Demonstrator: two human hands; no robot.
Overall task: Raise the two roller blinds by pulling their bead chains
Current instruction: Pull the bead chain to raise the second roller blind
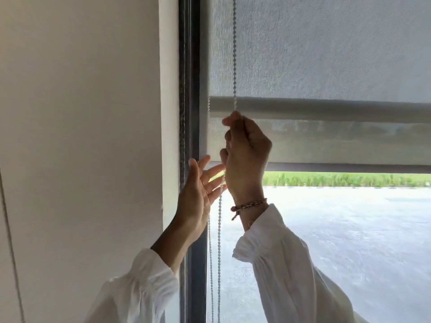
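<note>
Two grey roller blinds hang over the window. The nearer blind (326,54) ends in a bottom bar (326,109). The blind behind it (338,143) reaches lower, to a dark bar (349,167). A white bead chain (234,54) runs down the left side. My right hand (247,157) is shut on this chain just below the nearer bar. My left hand (198,194) is lower and to the left, open, its fingers spread beside the hanging chain strand (219,241). A second strand (210,264) hangs close to the frame.
A dark window frame (190,89) stands left of the blinds, with a white wall (81,136) beyond it. Through the glass (349,229) I see pale ground and a green strip. A thin cord (11,252) runs down the far left wall.
</note>
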